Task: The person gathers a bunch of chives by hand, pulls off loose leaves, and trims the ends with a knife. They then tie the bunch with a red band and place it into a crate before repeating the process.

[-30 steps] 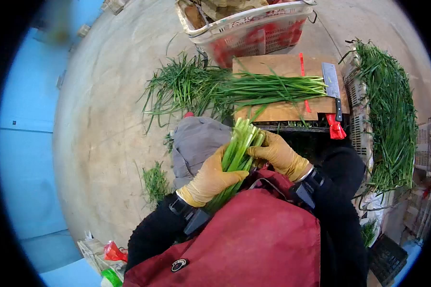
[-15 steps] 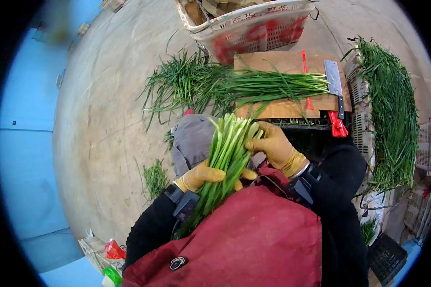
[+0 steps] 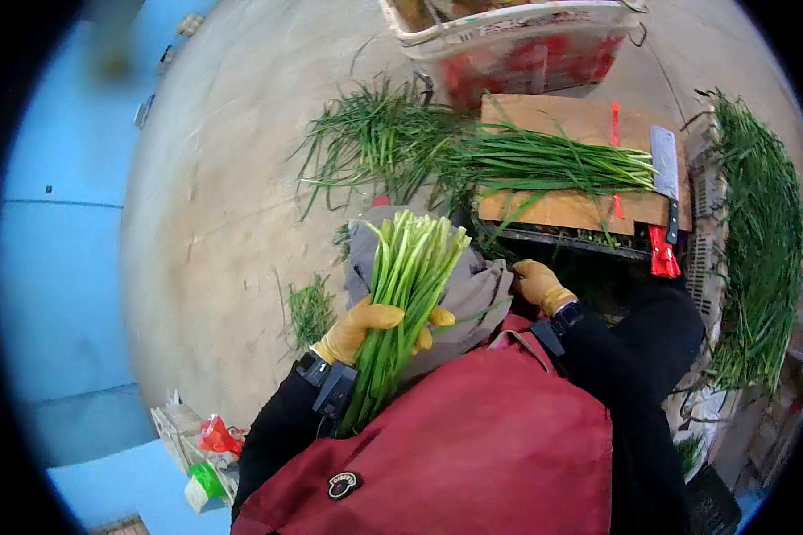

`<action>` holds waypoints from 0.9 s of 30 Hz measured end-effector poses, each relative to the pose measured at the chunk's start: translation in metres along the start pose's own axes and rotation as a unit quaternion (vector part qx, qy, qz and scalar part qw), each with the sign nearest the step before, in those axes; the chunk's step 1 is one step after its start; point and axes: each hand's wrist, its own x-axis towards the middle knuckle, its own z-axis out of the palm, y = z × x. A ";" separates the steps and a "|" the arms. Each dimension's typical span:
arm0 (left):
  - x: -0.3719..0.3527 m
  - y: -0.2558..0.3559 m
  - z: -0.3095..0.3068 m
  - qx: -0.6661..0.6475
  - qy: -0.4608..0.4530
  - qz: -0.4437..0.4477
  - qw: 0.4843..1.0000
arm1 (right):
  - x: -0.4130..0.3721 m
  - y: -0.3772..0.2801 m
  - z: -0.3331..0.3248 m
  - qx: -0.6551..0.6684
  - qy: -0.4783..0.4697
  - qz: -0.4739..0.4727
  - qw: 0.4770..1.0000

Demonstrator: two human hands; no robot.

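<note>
Taking the cardboard sheet (image 3: 531, 111) as datum, sides being the wearer's own: the bundle of green stalks (image 3: 406, 276) is sitting off the sheet's near-left corner, on the wearer's side. The yellow-gloved left grip (image 3: 352, 332) is grasping it, thumb crossing the top, fingers coming round underneath and showing on the side toward the sheet. Long axis is running near to far, leaning a little right: pale ends are pointing away from the wearer, leafy ends are trailing back by the left forearm, farther from the sheet. Grip is sitting about midway along the part I'm seeing, so the pale ends are projecting past it, no hand on them. The right grip (image 3: 538, 283) is sitting just off the sheet's near edge, right of the bundle and apart from it, fingertips at the edge of a grey cloth (image 3: 473, 299); can't tell whether they're pinching it. So the right is nearer the sheet, and only the left is touching the bundle. On the sheet a second bunch (image 3: 571, 162) is lying left to right, pale ends pointing at the cleaver (image 3: 666, 169) by the right edge, leaves running off the left edge. The two axes are therefore crossing steeply, not lining up. Beyond the sheet's right edge, a crate (image 3: 707, 259) is carrying more greens.
</note>
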 end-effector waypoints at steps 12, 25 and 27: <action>-0.004 -0.047 -0.068 0.083 0.142 0.057 0.985 | -0.026 -0.230 -0.120 0.227 -0.063 -0.523 0.819; -0.017 -0.010 -0.023 0.053 0.065 -0.066 0.994 | 0.044 -0.108 -0.011 0.549 -0.079 0.073 0.829; -0.015 -0.010 -0.028 0.045 0.049 -0.071 0.995 | 0.001 -0.155 -0.076 0.715 -0.057 0.032 0.696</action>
